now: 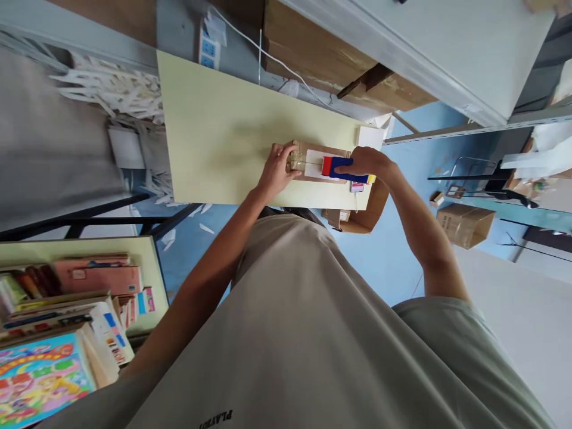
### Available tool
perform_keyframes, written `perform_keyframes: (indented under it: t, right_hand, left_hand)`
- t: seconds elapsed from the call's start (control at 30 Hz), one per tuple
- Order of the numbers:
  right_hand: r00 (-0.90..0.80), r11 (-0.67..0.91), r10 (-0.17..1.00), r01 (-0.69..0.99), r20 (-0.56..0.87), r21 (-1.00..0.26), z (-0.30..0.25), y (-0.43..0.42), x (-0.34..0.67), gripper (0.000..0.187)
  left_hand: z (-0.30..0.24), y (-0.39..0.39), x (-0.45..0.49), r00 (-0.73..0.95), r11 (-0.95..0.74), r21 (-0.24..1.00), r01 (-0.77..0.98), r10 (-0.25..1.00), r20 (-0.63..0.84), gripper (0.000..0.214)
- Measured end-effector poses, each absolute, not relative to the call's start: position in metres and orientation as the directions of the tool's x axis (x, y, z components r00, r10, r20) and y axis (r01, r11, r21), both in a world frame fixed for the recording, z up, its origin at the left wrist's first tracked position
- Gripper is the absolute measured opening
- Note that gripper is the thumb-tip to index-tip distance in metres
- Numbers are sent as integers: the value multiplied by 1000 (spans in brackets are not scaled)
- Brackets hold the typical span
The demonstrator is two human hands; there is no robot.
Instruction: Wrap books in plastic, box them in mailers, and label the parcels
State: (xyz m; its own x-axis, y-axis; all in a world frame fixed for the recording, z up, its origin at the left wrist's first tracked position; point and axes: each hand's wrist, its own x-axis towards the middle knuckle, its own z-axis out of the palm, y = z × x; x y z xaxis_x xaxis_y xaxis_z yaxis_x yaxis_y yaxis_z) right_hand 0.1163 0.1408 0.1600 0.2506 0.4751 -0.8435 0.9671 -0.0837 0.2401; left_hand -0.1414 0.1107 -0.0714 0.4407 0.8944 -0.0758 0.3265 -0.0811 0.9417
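Note:
My left hand (277,170) grips the left end of a flat brown cardboard package (326,147) on the pale yellow table (214,137). Its thumb and fingers hold the two sides, where clear, shiny wrapping or tape shows. A white label or sheet (314,159) lies on the package's top. Closed around a blue block-like object (344,170) with a red end and a bit of yellow, my right hand (367,162) keeps it over the package's right part; its exact kind is unclear. A phone-like thing with a pink screen (357,186) lies just below it.
A white box (370,137) stands at the table's right end, with an open carton (374,208) below. Large cartons (313,44) and a power strip (208,50) are behind the table. Books (98,277) fill a lower-left table. Another carton (465,225) sits at right.

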Motion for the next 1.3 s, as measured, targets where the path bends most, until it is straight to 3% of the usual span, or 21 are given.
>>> perform_keyframes:
  t: [0.2,0.4,0.57,0.87,1.3]
  right_hand:
    - [114,-62,531,993,-840,96,133,134,135,86]
    - [-39,-32,559,997,-828,-68,126,134,145,81]
    - [-138,-24,556,983,-820,-181,129,130,176,78]
    - [-46,-59,551,994,-833,-94,153,87,296,86]
    - [-21,-88,582,992,-813,-89,96,90,257,78]
  left_hand:
    - [-57,85,-127,93,219,939,266,964,-251,42]
    - [-50,88,-100,-258,409,862,299,904,-339,29]
    - [-48,95,-101,-308,443,849,288,882,-356,24]
    - [-42,100,-99,-342,457,840,291,870,-355,30]
    - [-33,98,-93,-380,449,827,339,869,-317,19]
